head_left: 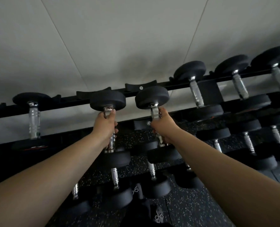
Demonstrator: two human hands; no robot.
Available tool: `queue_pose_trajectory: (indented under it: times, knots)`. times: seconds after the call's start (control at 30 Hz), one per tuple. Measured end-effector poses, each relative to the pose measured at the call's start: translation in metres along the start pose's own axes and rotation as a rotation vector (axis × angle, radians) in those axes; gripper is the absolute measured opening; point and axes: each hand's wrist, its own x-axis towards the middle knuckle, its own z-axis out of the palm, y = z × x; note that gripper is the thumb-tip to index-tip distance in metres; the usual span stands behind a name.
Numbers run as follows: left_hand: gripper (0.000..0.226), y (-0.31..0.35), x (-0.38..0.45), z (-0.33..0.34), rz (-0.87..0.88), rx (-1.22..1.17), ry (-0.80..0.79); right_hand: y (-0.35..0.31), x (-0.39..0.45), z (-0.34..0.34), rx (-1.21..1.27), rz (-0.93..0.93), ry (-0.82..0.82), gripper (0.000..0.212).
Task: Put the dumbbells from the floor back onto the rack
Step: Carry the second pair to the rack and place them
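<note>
I hold two black dumbbells with chrome handles up at the top tier of the rack (177,85). My left hand (105,124) is closed around the handle of the left dumbbell (107,100). My right hand (162,123) grips the handle of the right dumbbell (152,97). Both far heads sit just in front of the rack's back rail, below two empty black saddles (140,86). The near heads hang lower, over the rack's front rail. Whether the dumbbells rest on the rack I cannot tell.
Other dumbbells lie on the top tier: one at the left (33,118), several at the right (195,89). Lower tiers hold more dumbbells (115,177). Speckled black rubber floor (193,207) lies below. A pale wall (119,38) stands behind the rack.
</note>
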Motion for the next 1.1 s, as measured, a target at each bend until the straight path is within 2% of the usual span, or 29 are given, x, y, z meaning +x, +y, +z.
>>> queue_pose_trajectory:
  times: [0.33, 0.5, 0.97, 1.1]
  knots:
    - [0.024, 0.02, 0.067, -0.018, 0.024, -0.038, 0.128, -0.053, 0.07, 0.016, -0.058, -0.017, -0.034, 0.073]
    - [0.021, 0.027, 0.089, -0.017, 0.025, -0.089, 0.183, -0.057, 0.095, 0.02, -0.07, 0.006, -0.052, 0.072]
    - [0.028, 0.01, 0.125, -0.019, -0.007, 0.026, 0.169, -0.038, 0.133, 0.028, -0.083, 0.017, -0.048, 0.063]
    - [0.028, 0.004, 0.13, -0.027, -0.025, 0.061, 0.17, -0.038, 0.135, 0.024, -0.055, 0.039, -0.107, 0.063]
